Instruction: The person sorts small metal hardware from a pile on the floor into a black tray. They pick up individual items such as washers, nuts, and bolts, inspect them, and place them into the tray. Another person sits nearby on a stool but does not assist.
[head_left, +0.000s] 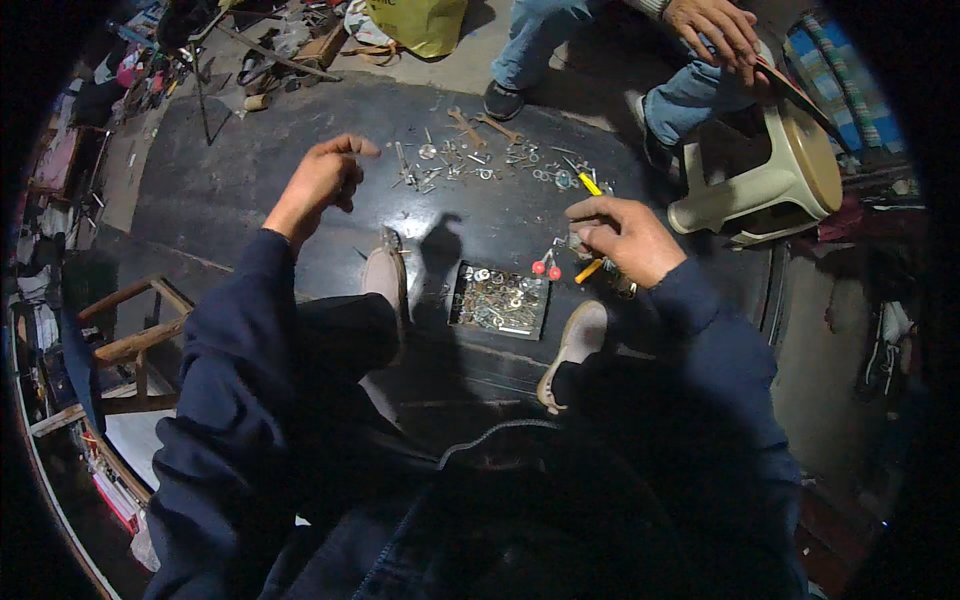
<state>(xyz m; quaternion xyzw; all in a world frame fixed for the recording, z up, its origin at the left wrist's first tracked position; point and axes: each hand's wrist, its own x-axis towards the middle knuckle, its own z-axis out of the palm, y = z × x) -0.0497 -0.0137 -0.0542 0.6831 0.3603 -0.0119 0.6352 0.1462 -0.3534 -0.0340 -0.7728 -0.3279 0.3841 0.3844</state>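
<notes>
My left hand (322, 185) is raised above the dark mat at left. Its index finger stretches out, blurred at the tip, and the other fingers are bent; I see nothing in it. At right my right hand (632, 238) has thumb and fingers brought together; whatever is between them cannot be made out. Just beyond it lies a yellow-handled tool (592, 186), and on its near side an orange handle (590, 270). A metal piece with two red round ends (546, 269) is left of that hand. Between my shoes sits a shallow tray (456, 322) of mixed small hardware.
Loose bolts and washers (485, 173) spread across the mat (240, 190), with two rusty wrenches (465, 128) beyond. Another person's hand (715, 30) and legs are at the far right, beside a pale plastic stool (745, 205). A wooden frame (140, 345) stands at left.
</notes>
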